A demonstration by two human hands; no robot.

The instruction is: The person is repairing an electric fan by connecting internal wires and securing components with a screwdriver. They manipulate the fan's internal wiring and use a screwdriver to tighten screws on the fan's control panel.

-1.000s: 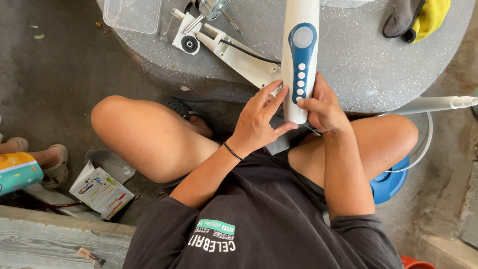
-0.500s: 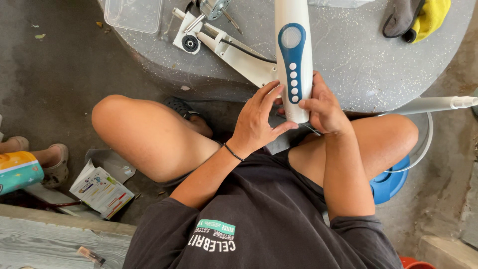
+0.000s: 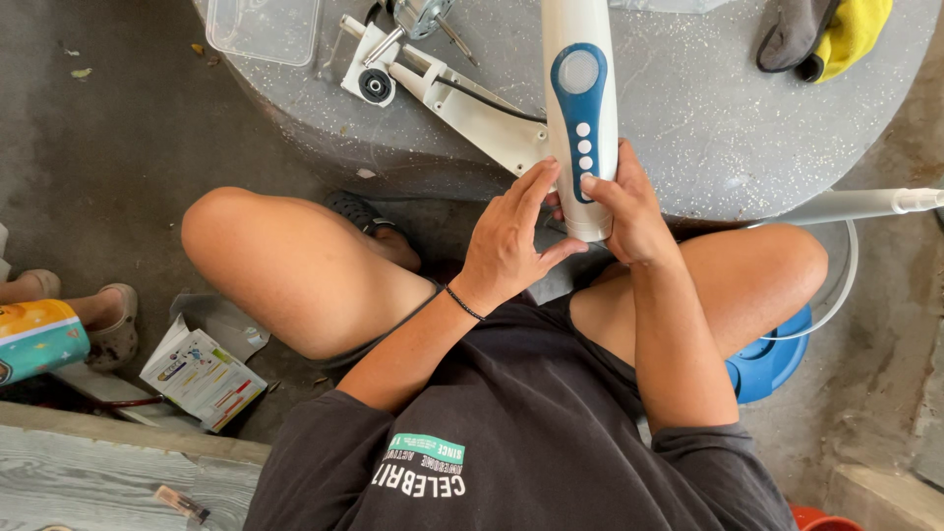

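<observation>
At the upper centre of the frame, your left hand [image 3: 508, 241] and right hand [image 3: 629, 206] clasp the base of a smooth white plastic column [image 3: 582, 108] with a blue button panel, leaning on the speckled grey round table [image 3: 708, 128].

A round table [image 3: 688, 147] stood before the seated person. On it, a control housing [image 3: 582, 108] lay centre, a bracket [image 3: 462, 98] to its left, gloves [image 3: 821, 34] far right, a tub [image 3: 264, 28] far left.
</observation>
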